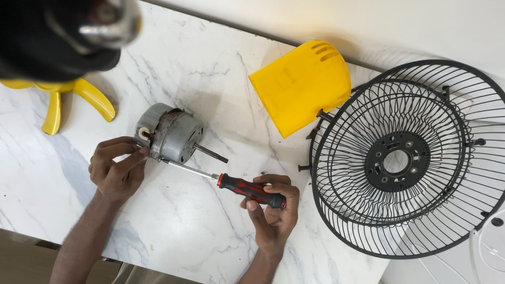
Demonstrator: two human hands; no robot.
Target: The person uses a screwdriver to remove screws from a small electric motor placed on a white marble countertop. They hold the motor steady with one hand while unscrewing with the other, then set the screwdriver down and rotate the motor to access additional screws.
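Left hand clamped on near end of grey fan motor, fingers pinching its housing edge. Right hand wrapped shut around red-black handle of screwdriver. Screwdriver's long axis running up-left from right hand toward motor, tip meeting motor's lower rim just beside left fingertips (exact screw hidden). Motor up-left of right hand, touching left; left hand nearer. Motor shaft pointing away from left hand, down-right. Resting on marble table.

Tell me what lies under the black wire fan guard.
The black wire fan guard rests on the white marble table, seen through its wires. A white part shows at its lower right edge; how far that reaches underneath is unclear.
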